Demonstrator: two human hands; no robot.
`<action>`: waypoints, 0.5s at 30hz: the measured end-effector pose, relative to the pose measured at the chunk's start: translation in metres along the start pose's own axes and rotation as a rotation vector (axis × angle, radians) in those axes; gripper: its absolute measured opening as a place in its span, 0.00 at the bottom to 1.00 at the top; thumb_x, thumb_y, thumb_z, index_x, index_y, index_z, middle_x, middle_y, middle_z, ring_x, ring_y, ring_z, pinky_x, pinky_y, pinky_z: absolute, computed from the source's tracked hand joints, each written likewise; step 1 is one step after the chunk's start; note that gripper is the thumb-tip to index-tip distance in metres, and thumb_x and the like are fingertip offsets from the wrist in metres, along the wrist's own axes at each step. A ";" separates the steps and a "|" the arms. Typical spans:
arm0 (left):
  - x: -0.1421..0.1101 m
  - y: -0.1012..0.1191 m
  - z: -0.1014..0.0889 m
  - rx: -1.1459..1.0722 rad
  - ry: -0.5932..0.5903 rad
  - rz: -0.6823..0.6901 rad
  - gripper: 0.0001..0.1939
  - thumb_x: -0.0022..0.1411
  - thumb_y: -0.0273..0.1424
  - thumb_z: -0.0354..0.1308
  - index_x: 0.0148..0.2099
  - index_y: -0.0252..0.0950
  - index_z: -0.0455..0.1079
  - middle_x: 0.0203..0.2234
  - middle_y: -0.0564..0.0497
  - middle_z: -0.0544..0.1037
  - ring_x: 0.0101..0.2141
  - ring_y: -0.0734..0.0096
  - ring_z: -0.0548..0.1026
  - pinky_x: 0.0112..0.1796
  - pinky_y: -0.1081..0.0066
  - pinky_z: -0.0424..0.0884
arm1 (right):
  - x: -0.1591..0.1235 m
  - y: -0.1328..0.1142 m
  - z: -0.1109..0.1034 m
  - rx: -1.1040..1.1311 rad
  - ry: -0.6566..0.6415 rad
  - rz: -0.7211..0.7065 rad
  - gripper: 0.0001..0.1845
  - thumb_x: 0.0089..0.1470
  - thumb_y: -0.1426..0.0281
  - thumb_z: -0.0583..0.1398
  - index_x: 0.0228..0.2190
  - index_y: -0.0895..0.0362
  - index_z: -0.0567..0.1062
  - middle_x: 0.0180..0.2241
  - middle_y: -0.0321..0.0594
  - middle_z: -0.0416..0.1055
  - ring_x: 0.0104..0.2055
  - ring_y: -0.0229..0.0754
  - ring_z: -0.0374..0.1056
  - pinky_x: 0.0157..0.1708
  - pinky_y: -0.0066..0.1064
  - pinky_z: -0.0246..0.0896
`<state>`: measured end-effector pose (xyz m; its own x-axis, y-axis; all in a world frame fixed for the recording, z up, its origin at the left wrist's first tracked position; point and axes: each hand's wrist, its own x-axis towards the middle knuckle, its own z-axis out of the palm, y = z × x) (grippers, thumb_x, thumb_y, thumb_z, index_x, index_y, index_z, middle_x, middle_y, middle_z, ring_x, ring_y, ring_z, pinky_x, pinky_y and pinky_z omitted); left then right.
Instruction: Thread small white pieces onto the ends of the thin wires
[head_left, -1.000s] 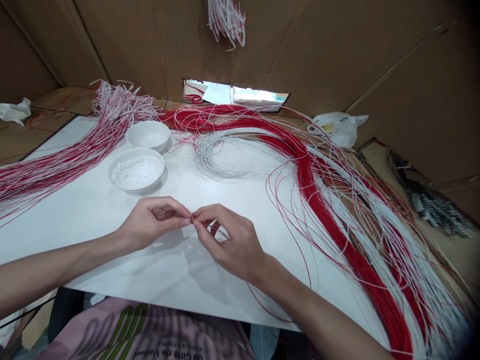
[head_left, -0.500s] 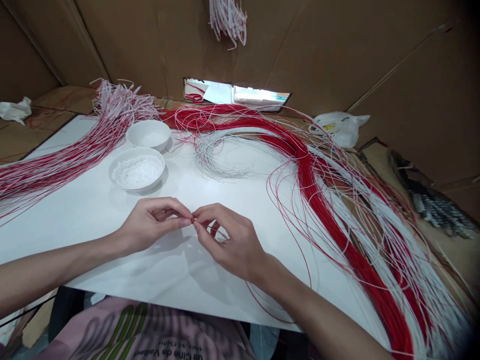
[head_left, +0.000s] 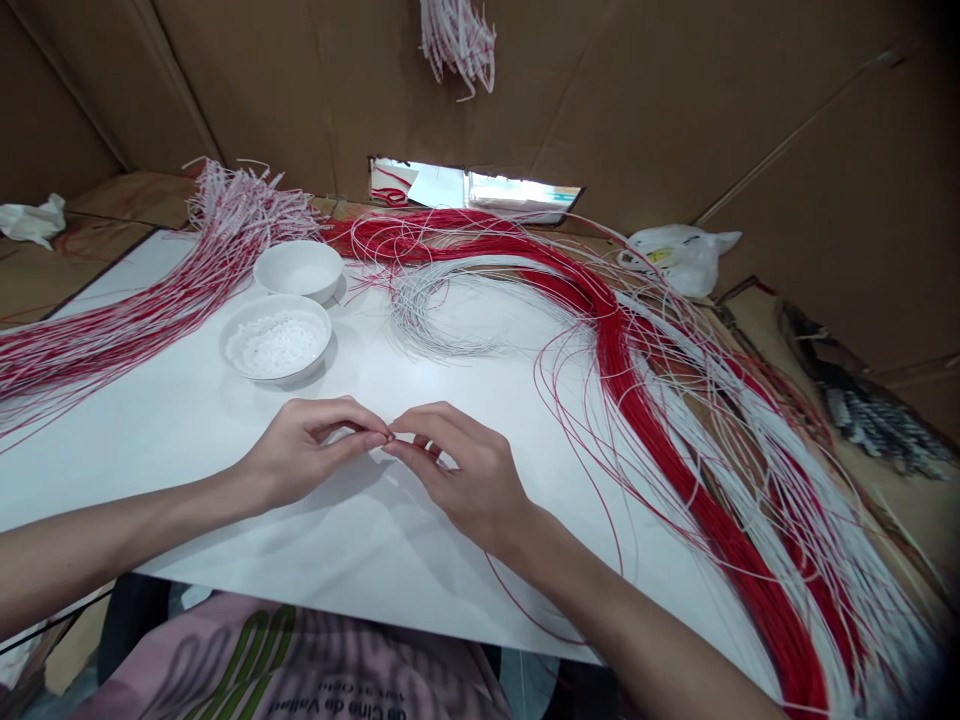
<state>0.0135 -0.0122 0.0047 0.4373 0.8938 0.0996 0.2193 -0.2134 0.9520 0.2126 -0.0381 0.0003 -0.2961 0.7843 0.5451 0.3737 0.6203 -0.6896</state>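
The left hand (head_left: 304, 450) and right hand (head_left: 469, 480) meet just below the middle of the frame, their fingertips (head_left: 379, 437) pressed together in a pinch on what looks like a thin wire (head_left: 388, 437) with a red tip, though it is too small to be sure. Both hands are curled and sit above the white table (head_left: 450, 390). To their upper left stand two white bowls: the nearer bowl (head_left: 232, 350) holds small white beads, and the farther bowl (head_left: 262, 270) sits just behind it. A long bundle of red and white wires (head_left: 675, 470) sweeps down the right side, another bundle (head_left: 112, 345) fans across the left, and a coil of pale wires (head_left: 420, 310) lies near the top middle of the table. A white plastic bag (head_left: 679, 260) sits at upper right.
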 end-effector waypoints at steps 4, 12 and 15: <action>-0.001 0.001 0.001 0.106 0.034 0.006 0.05 0.61 0.32 0.60 0.37 0.39 0.77 0.32 0.52 0.81 0.34 0.71 0.77 0.36 0.73 0.72 | 0.000 0.000 -0.001 -0.032 -0.044 0.065 0.06 0.59 0.76 0.57 0.36 0.57 0.74 0.34 0.38 0.74 0.31 0.35 0.69 0.30 0.27 0.67; 0.004 -0.006 0.000 0.296 0.086 -0.031 0.06 0.62 0.33 0.59 0.37 0.39 0.76 0.33 0.52 0.80 0.34 0.69 0.76 0.33 0.71 0.70 | 0.006 0.009 -0.009 -0.278 -0.173 0.302 0.10 0.48 0.83 0.57 0.28 0.58 0.71 0.29 0.36 0.70 0.33 0.40 0.66 0.36 0.33 0.62; 0.005 -0.008 -0.001 0.385 0.071 0.041 0.06 0.63 0.32 0.57 0.38 0.38 0.76 0.33 0.52 0.80 0.34 0.70 0.75 0.32 0.71 0.69 | 0.006 0.011 -0.010 -0.292 -0.167 0.307 0.09 0.49 0.83 0.57 0.29 0.57 0.70 0.30 0.36 0.70 0.34 0.40 0.65 0.35 0.33 0.61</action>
<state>0.0132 -0.0058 -0.0026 0.3944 0.9034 0.1682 0.5194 -0.3701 0.7702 0.2237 -0.0262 0.0004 -0.2620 0.9359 0.2354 0.6918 0.3522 -0.6304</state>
